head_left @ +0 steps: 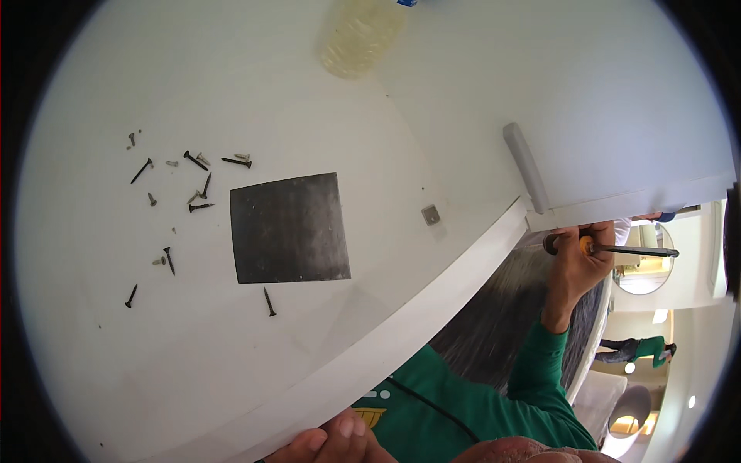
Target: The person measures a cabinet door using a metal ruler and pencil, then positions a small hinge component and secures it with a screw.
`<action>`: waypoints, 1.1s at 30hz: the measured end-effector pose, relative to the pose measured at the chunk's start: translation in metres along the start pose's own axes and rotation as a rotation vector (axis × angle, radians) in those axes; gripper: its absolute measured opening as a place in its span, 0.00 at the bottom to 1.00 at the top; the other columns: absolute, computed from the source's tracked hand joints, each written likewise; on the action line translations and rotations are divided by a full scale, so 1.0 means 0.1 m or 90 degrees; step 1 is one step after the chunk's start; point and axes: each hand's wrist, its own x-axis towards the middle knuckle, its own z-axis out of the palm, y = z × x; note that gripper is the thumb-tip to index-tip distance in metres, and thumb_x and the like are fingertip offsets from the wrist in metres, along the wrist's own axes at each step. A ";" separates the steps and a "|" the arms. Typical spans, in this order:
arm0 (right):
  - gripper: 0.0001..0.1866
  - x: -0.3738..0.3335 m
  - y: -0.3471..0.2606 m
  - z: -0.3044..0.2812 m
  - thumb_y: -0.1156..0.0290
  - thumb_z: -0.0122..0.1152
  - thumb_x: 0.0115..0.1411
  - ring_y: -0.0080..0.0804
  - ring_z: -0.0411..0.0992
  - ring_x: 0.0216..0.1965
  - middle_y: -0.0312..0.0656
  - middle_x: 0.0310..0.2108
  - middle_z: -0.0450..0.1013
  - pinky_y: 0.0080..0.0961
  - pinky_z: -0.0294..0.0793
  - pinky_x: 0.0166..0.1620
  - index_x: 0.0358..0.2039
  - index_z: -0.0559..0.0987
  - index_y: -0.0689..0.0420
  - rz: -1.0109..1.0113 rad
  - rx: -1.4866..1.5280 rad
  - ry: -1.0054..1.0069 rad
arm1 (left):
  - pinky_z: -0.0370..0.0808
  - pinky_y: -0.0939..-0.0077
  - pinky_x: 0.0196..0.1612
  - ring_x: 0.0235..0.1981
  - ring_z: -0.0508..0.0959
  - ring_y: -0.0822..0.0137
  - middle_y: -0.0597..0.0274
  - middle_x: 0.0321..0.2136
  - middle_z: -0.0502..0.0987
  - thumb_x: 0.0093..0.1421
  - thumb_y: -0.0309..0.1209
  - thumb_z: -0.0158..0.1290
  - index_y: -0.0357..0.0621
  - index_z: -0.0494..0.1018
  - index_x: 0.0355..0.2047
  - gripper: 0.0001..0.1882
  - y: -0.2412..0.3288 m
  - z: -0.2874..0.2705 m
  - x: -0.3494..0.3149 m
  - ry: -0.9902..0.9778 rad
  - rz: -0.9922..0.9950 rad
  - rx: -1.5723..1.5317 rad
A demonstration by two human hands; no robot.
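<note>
My right hand (580, 258), fingers wrapped round its handle, holds a screwdriver (637, 251) beyond the edge of a white panel (386, 332). Its handle shows black and orange, and the long dark shaft points right. At the lower edge, the curled fingers of my left hand (332, 441) are pressed together beside the panel's rim; what they hold, if anything, is hidden. Several loose black screws (170, 261) and smaller silver screws (152, 199) lie scattered on the white surface. Among them is a dark, nearly square sheet (292, 229).
A bottle of pale yellow liquid (363, 38) is at the top. A small square metal piece (431, 215) sits near the panel's edge. A grey bar (525, 168) is on the adjoining white panel. Sideways in the background, a person in green (637, 349) stands in a room with round mirrors (645, 258).
</note>
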 end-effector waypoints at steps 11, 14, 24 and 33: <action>0.06 -0.02 0.04 0.03 0.84 0.60 0.61 0.12 0.64 0.21 0.31 0.23 0.72 0.10 0.63 0.26 0.31 0.75 0.58 -0.005 -0.024 0.004 | 0.75 0.66 0.49 0.38 0.78 0.73 0.72 0.32 0.72 0.77 0.36 0.38 0.42 0.66 0.57 0.15 -0.28 0.04 -0.02 -0.014 0.218 0.067; 0.06 -0.04 0.06 0.03 0.83 0.60 0.62 0.12 0.66 0.21 0.32 0.23 0.73 0.11 0.64 0.25 0.32 0.75 0.58 0.010 -0.018 0.005 | 0.75 0.65 0.50 0.38 0.79 0.71 0.72 0.31 0.73 0.76 0.34 0.40 0.43 0.67 0.52 0.12 -0.32 0.10 -0.03 0.023 0.252 0.050; 0.09 -0.19 0.17 0.05 0.80 0.73 0.59 0.17 0.67 0.28 0.30 0.29 0.73 0.15 0.66 0.33 0.31 0.77 0.60 0.039 -0.001 -0.020 | 0.74 0.64 0.48 0.30 0.76 0.72 0.75 0.19 0.71 0.78 0.45 0.35 0.54 0.65 0.52 0.15 -0.16 0.01 -0.04 0.013 0.066 -0.067; 0.11 -0.64 0.39 -0.31 0.72 0.72 0.62 0.13 0.62 0.26 0.27 0.23 0.68 0.15 0.59 0.29 0.29 0.76 0.59 0.172 0.207 -0.073 | 0.74 0.57 0.47 0.31 0.73 0.61 0.59 0.21 0.73 0.66 0.23 0.40 0.40 0.69 0.46 0.11 -0.11 -0.01 -0.04 -0.084 0.030 0.022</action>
